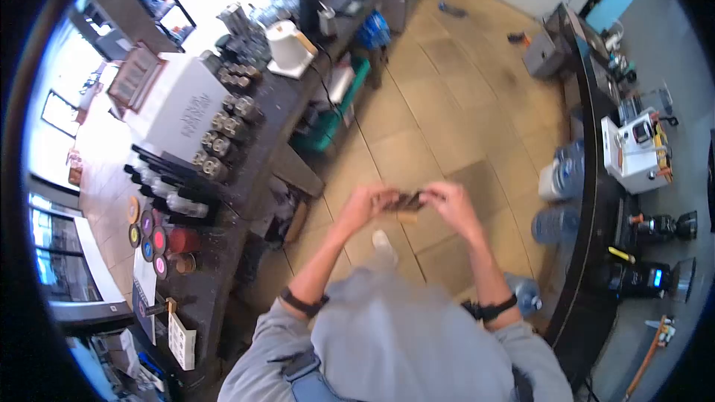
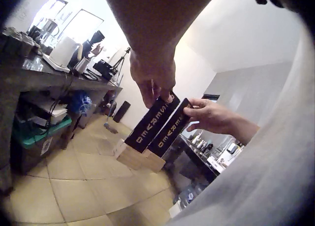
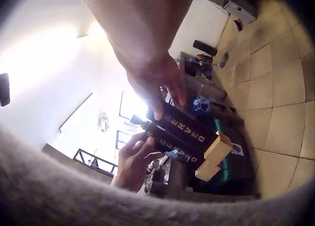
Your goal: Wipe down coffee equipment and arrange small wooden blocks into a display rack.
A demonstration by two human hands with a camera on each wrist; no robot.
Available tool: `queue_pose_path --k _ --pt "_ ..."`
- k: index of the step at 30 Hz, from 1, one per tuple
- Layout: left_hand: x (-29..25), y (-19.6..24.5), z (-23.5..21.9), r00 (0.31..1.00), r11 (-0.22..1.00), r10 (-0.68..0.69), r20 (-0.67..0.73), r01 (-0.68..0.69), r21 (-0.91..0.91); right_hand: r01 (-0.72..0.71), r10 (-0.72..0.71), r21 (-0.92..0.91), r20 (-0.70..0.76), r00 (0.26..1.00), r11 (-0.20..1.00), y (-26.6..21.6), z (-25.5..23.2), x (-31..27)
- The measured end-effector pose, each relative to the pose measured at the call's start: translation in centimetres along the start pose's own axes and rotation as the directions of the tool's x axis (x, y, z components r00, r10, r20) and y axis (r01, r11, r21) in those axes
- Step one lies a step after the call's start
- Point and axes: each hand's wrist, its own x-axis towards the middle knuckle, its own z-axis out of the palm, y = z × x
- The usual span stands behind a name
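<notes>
Two black reserved signs with gold lettering, each set in a pale wooden block, are held side by side in front of the body. My left hand (image 1: 363, 207) pinches one reserved sign (image 2: 151, 123) by its upper end. The other reserved sign (image 3: 186, 131) is pinched the same way by my right hand (image 1: 451, 207). Both signs slant, their wooden blocks (image 2: 134, 155) at the lower ends, the two lying close together and overlapping in the left wrist view. From above, in the head view, the signs appear small and blurred between the hands.
On the left, a dark counter (image 1: 257, 152) carries a white espresso machine (image 1: 182, 108), a white kettle (image 1: 287, 46) and several coloured discs. A green crate (image 1: 350, 100) sits below it. Along the right runs a black counter (image 1: 588, 253) with grinders; water jugs (image 1: 555, 225) stand beside it.
</notes>
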Motion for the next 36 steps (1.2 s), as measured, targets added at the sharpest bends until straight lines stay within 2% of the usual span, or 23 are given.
queue_pose_path --k 1,2,4,6,8,10,12,16,18,19,21,23,26,27,29,32,33,34,35,36 --pt "2.1 0.2 -0.4 0.999 0.999 -0.043 0.027 0.043 0.003 -0.019 0.019 -0.017 -0.008 1.000 1.000 -0.3 -1.1 1.6" --pt "4.4 0.5 -0.7 1.000 1.000 0.008 0.003 -0.008 0.003 -0.002 0.002 0.008 -0.028 1.000 1.000 -0.1 -2.0 3.3" --pt "8.5 -0.4 -1.2 0.999 1.000 -0.023 0.024 0.023 -0.008 -0.006 0.008 0.034 -0.062 0.998 0.999 0.7 -3.5 6.8" --pt "12.0 -0.5 -1.6 0.997 0.999 -0.045 0.063 0.044 0.006 0.033 -0.036 -0.037 -0.107 0.994 0.999 1.4 -4.9 9.5" --pt "15.5 -0.8 -1.9 0.999 1.000 0.008 0.046 -0.007 -0.012 -0.011 0.009 -0.019 -0.108 0.994 1.000 1.3 -6.3 11.7" --pt "18.8 -1.4 -2.3 0.997 1.000 -0.004 0.075 0.002 0.023 -0.048 0.048 0.000 -0.105 0.993 0.999 1.8 -7.9 14.1" --pt "21.7 -1.7 -2.4 0.994 0.999 -0.043 0.099 0.040 0.031 0.010 -0.025 -0.114 -0.130 0.991 0.993 3.0 -9.2 16.3" --pt "27.8 -4.6 -1.2 0.995 1.000 -0.024 0.096 0.025 -0.001 -0.045 0.039 -0.060 -0.092 0.995 0.997 6.3 -11.6 21.7" --pt "31.4 -5.4 -0.5 0.995 0.997 -0.063 0.083 0.066 -0.033 -0.041 0.046 0.049 -0.098 0.994 0.998 8.7 -13.0 24.7" --pt "33.4 -5.9 -0.1 0.995 0.998 -0.057 0.076 0.059 -0.026 -0.030 0.035 0.049 -0.101 0.994 0.998 10.2 -13.8 26.4" --pt "37.3 -7.0 0.4 0.997 0.998 -0.044 0.070 0.042 0.037 0.014 -0.022 -0.085 -0.090 0.996 0.996 12.8 -15.4 30.0" --pt "41.5 -7.0 0.8 0.995 0.996 -0.070 0.077 0.065 0.061 0.083 -0.093 -0.098 -0.099 0.991 0.992 14.3 -17.8 33.6" --pt "47.9 -9.4 2.1 0.997 0.997 -0.044 0.058 0.040 0.072 0.008 -0.003 0.087 -0.064 0.998 0.996 16.0 -21.4 39.2" --pt "50.3 -9.2 2.0 0.998 0.996 -0.039 0.045 0.035 0.079 0.024 -0.019 0.086 -0.062 0.998 0.996 16.2 -22.9 41.1" --pt "53.8 -8.8 2.2 0.996 0.995 -0.089 0.027 0.088 0.047 -0.035 0.039 0.108 -0.035 0.999 0.994 16.4 -25.5 43.8" --pt "61.3 -10.7 3.0 0.996 0.996 -0.084 0.004 0.084 -0.002 -0.027 0.029 0.095 -0.017 0.999 0.995 18.5 -29.4 50.0" --pt "60.0 -10.7 3.2 0.997 0.997 -0.073 0.024 0.073 -0.012 -0.024 0.026 0.092 -0.023 0.999 0.996 18.3 -28.7 48.7" --pt "63.5 -11.6 3.5 0.997 0.995 -0.036 0.063 0.030 0.091 -0.001 0.002 0.030 -0.016 1.000 1.000 19.5 -30.6 52.2" --pt "65.5 -12.2 3.5 0.998 0.996 -0.034 0.062 0.028 0.090 0.004 -0.005 -0.027 -0.007 1.000 1.000 20.2 -31.7 54.1" --pt "65.2 -12.0 3.5 0.996 0.995 -0.043 0.072 0.036 0.098 0.004 -0.004 -0.028 -0.008 1.000 1.000 20.2 -31.6 54.0"
